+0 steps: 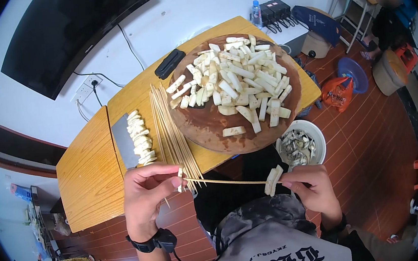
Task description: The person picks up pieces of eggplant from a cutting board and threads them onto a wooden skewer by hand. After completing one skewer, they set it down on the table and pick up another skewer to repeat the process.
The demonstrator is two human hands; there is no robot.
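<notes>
Skewer (224, 181), seemingly clasped in right grip (313, 185), reaches pale strip (180, 179) pinched in left grip (144, 194).

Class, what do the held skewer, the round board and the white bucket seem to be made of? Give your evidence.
Held skewer: probably bamboo or wood, seemingly unvarnished; thin, matt, pale tan. Round board: likely wood; brown, with darker, wet-looking patches. White bucket: apparently plastic; smooth, evenly coloured rim.
</notes>
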